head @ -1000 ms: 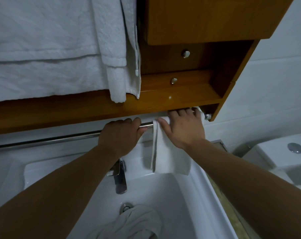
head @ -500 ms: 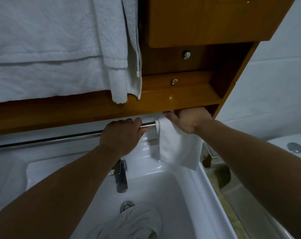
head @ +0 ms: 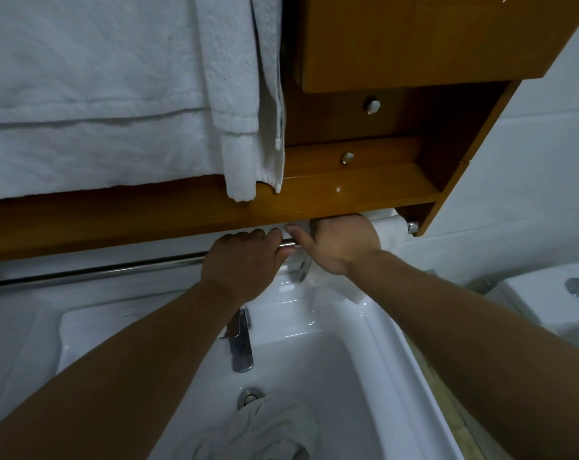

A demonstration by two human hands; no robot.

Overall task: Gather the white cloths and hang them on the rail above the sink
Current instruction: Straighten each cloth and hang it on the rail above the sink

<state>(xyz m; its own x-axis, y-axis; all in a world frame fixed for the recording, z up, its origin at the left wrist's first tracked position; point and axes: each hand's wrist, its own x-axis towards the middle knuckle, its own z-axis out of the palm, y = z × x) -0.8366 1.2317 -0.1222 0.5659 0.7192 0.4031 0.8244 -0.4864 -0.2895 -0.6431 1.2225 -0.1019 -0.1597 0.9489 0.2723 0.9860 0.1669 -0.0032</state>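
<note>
Cloth, small and white [head: 389, 232], draped over the right end of the metal rail [head: 115, 270] under the wooden cabinet [head: 414, 44], just beside the rail's end bracket [head: 412, 227]; its lower part hangs behind the right wrist, a corner showing above the sink rim. Right hand [head: 339, 242] lies on this cloth at the rail, fingers curled up over the top and out of sight under the cabinet edge, thumb out to the left; cannot tell how tightly it grips. Left hand [head: 245, 260] just beside it, fingers wrapped round the bare rail, thumb nearly touching the right thumb. Second white cloth [head: 264, 433] crumpled in the sink [head: 381, 343] basin, next to the drain [head: 249, 397]. Chrome tap [head: 241, 343] below the left forearm. Large white towels [head: 99, 94] hang top left, over the wood. Toilet cistern with flush button [head: 578, 287] at far right
</note>
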